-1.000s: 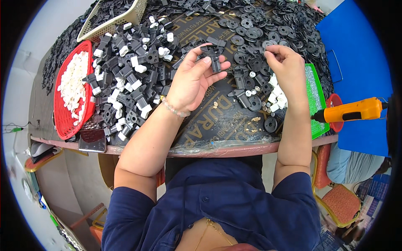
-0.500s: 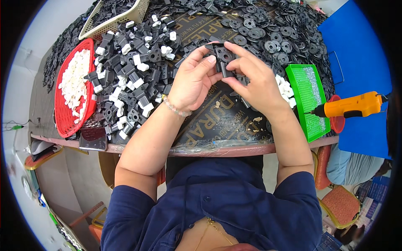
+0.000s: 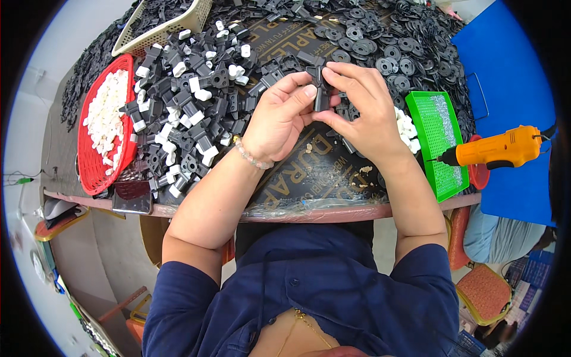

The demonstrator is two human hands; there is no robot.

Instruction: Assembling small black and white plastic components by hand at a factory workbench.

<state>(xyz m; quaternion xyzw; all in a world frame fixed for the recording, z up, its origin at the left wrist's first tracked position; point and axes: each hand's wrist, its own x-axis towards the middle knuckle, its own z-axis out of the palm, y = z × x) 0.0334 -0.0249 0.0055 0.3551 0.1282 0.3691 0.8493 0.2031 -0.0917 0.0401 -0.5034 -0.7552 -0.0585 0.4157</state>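
Note:
Over the middle of the table, a black plastic bracket (image 3: pixel 321 95) with a tube-like stem is held between both hands. My left hand (image 3: pixel 284 113) pinches it from the left, thumb on the near face. From the right, the fingers and thumb of my right hand (image 3: pixel 364 110) close around it, hiding part of it. Left of my left hand lies a pile of black plastic parts (image 3: pixel 199 113), many with white caps. Several black round discs (image 3: pixel 392 56) are heaped beyond my right hand. Small white pieces (image 3: pixel 405 128) lie beside my right wrist.
A red basket (image 3: pixel 83 160) of white pieces stands at the left, a cream basket (image 3: pixel 172 30) behind it. At right are a green tray (image 3: pixel 425 125) with small metal bits, an orange electric screwdriver (image 3: pixel 502 147) above it, and a blue bin (image 3: pixel 505 77). A phone (image 3: pixel 132 199) lies near the front edge.
Between my hands, the black bracket has turned: its flat holed face showed before, and now a narrower side shows. The orange screwdriver has swung slightly left.

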